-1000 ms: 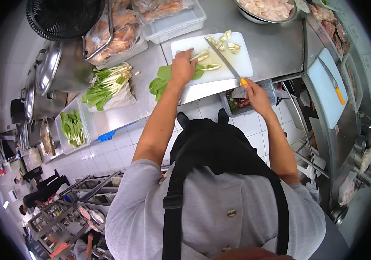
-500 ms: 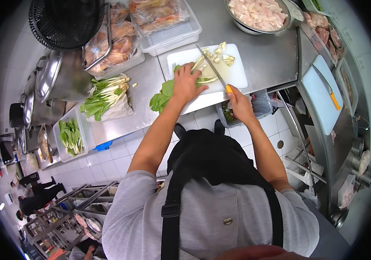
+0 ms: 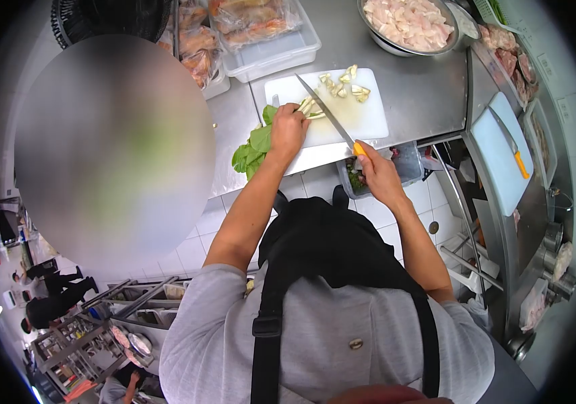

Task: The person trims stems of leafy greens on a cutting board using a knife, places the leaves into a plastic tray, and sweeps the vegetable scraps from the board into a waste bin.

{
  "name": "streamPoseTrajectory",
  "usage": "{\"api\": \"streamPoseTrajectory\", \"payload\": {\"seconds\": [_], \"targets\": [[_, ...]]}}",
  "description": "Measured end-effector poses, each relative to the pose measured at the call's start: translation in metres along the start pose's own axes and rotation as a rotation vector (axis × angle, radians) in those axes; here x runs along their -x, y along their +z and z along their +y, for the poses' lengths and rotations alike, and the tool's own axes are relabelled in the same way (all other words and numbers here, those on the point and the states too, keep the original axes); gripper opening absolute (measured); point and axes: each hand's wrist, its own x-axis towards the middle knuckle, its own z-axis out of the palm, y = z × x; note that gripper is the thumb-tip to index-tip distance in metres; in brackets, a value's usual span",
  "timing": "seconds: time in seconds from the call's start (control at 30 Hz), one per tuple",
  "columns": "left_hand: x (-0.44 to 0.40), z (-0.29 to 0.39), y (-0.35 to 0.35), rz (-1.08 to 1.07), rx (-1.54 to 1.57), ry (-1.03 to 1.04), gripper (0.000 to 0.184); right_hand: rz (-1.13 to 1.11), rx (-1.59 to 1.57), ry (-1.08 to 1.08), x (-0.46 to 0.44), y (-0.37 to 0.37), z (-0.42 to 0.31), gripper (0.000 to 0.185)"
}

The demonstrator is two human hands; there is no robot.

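My left hand [image 3: 289, 131] is closed around the stems of a bunch of leafy greens [image 3: 259, 140] at the left side of the white cutting board [image 3: 370, 121]. The leaves hang past the board's left edge toward me. In my right hand [image 3: 381, 176] is the yellow handle of a kitchen knife [image 3: 329, 113]. Its long blade slants away to the left over the board, just right of the pale stems. Whether the edge touches them I cannot tell. Several cut stem ends [image 3: 360, 93] lie at the far right of the board.
A metal bowl [image 3: 395, 44] of cut pale meat stands behind. Bagged meat fills a clear tub [image 3: 274, 67] at back left. Another knife [image 3: 505, 131] rests on a light-blue board [image 3: 491, 161] at right. Below the counter is a grey bin [image 3: 405, 161]. A blurred oval hides the left counter.
My left hand's fingers have drawn together round the stems. The knife has shifted slightly left at its tip. A blurred patch now covers the left side, where greens and pots showed.
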Motion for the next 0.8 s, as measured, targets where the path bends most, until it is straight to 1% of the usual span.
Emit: {"api": "streamPoseTrajectory", "payload": {"seconds": [0.1, 0.23, 0.3, 0.33, 0.43, 0.5, 0.6, 0.7, 0.8], "targets": [[-0.002, -0.002, -0.001, -0.034, 0.003, -0.044, 0.016, -0.008, -0.007, -0.017, 0.000, 0.007, 0.008, 0.042], [-0.002, -0.003, -0.001, 0.007, 0.043, -0.029, 0.015, -0.030, 0.061, 0.019, 0.002, 0.007, -0.002, 0.042], [-0.003, -0.004, 0.001, -0.006, 0.053, -0.042, 0.014, 0.002, 0.158, -0.043, 0.001, 0.010, -0.006, 0.042], [-0.005, -0.005, 0.001, -0.017, 0.030, -0.044, 0.016, 0.019, 0.206, -0.072, 0.000, 0.012, -0.008, 0.042], [-0.003, -0.005, -0.001, -0.051, -0.011, -0.051, 0.027, -0.029, 0.174, -0.040, -0.024, 0.027, -0.002, 0.042], [-0.006, -0.005, -0.005, -0.036, -0.010, -0.063, 0.037, -0.048, 0.068, -0.012, -0.035, 0.023, 0.014, 0.042], [-0.015, 0.003, -0.011, 0.036, -0.262, -0.085, 0.049, -0.052, 0.031, 0.024, -0.033, 0.007, 0.027, 0.042], [-0.026, -0.008, -0.017, -0.291, -0.462, -0.067, 0.042, -0.061, 0.035, 0.031, -0.030, 0.005, 0.036, 0.042], [-0.038, -0.036, -0.012, -0.412, -0.543, -0.047, 0.033, -0.072, 0.002, 0.033, -0.028, 0.004, 0.037, 0.042]]}}
